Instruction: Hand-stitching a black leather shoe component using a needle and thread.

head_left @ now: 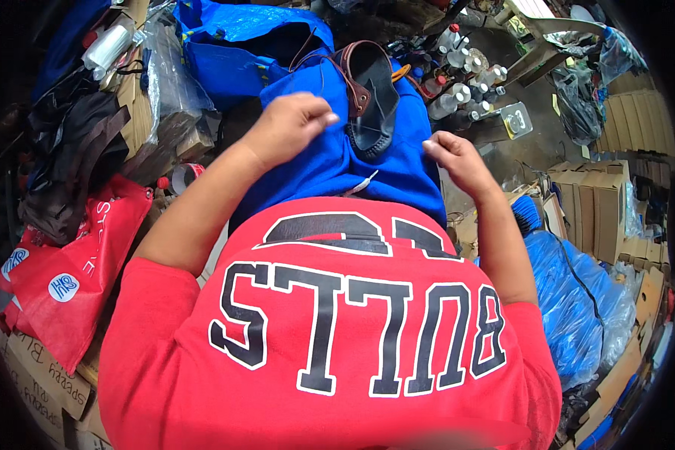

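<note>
A shoe with a black front and brown leather sides lies on my lap, its rounded toe toward me. A loose brown flap with eyelets hangs at its left side, and a thin dark lace or thread loops out beyond it. My left hand is raised to the left of the shoe, its fingers curled into a pinch. To the right of the shoe, my right hand has thumb and fingers pressed together. Neither hand touches the shoe. Anything thin between the fingers is too small to make out.
A blue bag stands open beyond my left knee. Several plastic bottles stand on the floor past my right knee, near a chair. A red bag lies at left; blue plastic wrap and cardboard boxes are at right.
</note>
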A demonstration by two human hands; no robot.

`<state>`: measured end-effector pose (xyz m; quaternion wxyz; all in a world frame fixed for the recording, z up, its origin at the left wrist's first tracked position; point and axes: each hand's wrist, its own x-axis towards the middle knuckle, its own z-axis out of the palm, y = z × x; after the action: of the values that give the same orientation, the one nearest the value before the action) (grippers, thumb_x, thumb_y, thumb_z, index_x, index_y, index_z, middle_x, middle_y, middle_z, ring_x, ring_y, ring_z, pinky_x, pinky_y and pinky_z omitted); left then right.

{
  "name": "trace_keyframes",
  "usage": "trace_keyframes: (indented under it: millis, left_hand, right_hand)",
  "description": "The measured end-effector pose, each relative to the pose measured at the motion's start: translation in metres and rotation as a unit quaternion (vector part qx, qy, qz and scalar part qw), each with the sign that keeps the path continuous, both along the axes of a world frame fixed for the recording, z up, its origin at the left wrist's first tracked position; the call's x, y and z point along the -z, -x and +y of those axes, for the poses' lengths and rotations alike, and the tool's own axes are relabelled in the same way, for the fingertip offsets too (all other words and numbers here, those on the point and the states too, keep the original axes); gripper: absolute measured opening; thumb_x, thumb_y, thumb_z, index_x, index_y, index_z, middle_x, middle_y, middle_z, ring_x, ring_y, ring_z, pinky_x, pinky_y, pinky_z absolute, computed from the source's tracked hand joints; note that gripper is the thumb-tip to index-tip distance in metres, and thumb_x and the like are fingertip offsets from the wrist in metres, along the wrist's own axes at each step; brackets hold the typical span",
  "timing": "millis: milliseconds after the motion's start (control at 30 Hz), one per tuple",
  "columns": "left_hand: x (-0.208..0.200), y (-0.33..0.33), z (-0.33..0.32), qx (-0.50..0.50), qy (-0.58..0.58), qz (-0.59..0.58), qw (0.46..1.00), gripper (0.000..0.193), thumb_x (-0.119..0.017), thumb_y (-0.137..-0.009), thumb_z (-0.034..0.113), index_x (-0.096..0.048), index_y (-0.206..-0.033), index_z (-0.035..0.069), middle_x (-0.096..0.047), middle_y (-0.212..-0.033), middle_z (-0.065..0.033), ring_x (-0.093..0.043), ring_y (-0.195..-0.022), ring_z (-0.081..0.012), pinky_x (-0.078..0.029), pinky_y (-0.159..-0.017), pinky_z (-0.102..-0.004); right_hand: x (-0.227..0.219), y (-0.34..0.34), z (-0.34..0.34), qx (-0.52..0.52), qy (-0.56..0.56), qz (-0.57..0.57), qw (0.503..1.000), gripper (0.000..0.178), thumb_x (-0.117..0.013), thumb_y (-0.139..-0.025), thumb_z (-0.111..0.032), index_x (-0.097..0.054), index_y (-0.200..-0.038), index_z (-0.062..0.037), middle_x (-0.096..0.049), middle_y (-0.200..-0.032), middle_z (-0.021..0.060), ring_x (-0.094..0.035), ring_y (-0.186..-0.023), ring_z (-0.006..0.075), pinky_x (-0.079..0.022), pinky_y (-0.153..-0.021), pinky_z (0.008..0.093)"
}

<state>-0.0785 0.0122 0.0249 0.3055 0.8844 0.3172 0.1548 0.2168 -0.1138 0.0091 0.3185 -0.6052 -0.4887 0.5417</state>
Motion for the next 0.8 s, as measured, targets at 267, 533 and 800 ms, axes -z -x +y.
trace_keyframes:
  millis: [267,533,800]
  left_hand:
    - [-0.012,-0.064,0.017,0.131,0.036,0.002,0.991,0.023,-0.071,-0.078,0.017,-0.068,-0.101,0.012,-0.062,-0.111,-0.0074,-0.060,-0.099,-0.0255,-0.048,-0.083,-0.0332]
    - [0.005,-0.087,0.034,0.210,0.161,0.023,0.964,0.020,-0.073,-0.077,0.019,-0.070,-0.092,0.007,-0.062,-0.090,-0.0082,-0.060,-0.087,-0.0208,-0.047,-0.078,-0.0315]
    - [0.011,-0.087,0.031,0.173,0.280,0.002,0.944,0.023,-0.071,-0.078,0.015,-0.070,-0.098,0.004,-0.064,-0.090,-0.0078,-0.060,-0.091,-0.0189,-0.046,-0.083,-0.0290]
  right_hand:
    - [-0.032,0.005,0.028,-0.036,-0.184,-0.170,0.967,0.021,-0.064,-0.080,0.000,-0.070,-0.099,-0.0086,-0.059,-0.086,0.0041,-0.059,-0.079,0.0123,-0.048,-0.072,0.0250]
    - [-0.015,0.004,0.042,-0.109,-0.168,-0.183,0.962,0.015,-0.068,-0.075,0.001,-0.071,-0.087,-0.0078,-0.063,-0.083,0.0049,-0.061,-0.082,0.0139,-0.049,-0.074,0.0263]
    - [0.005,0.012,0.029,-0.052,-0.164,-0.068,0.983,0.012,-0.068,-0.075,0.003,-0.069,-0.085,-0.0039,-0.061,-0.082,0.0034,-0.058,-0.082,0.0128,-0.046,-0.076,0.0247]
